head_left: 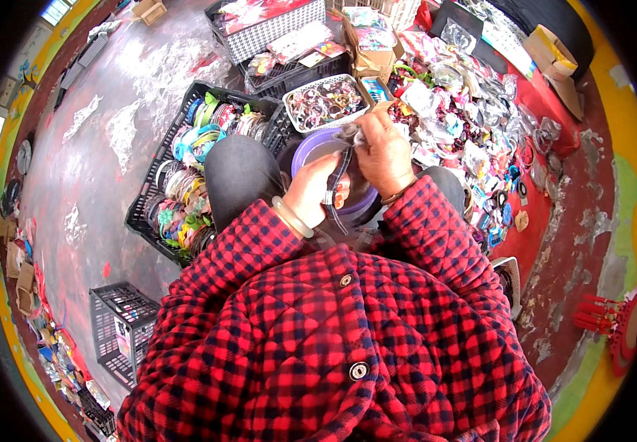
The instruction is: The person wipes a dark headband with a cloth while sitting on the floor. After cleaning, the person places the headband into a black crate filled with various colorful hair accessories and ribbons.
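My left hand (315, 186) is closed round a dark narrow band (338, 218), whose lower end hangs below the fingers. My right hand (385, 156) pinches the upper part of the same band, close to a small greyish, fluffy-looking piece (350, 133). What exactly the band is, I cannot make out. Both hands are over a purple tub (302, 151) between my knees; its inside is mostly hidden by the hands.
Left of my knee is a black crate (142, 195) full of colourful headbands. A white basket (298, 127) of small hair ties stands ahead. To the right spreads a pile of bagged accessories (473, 140) on red cloth. A second black crate (123, 324) stands at lower left.
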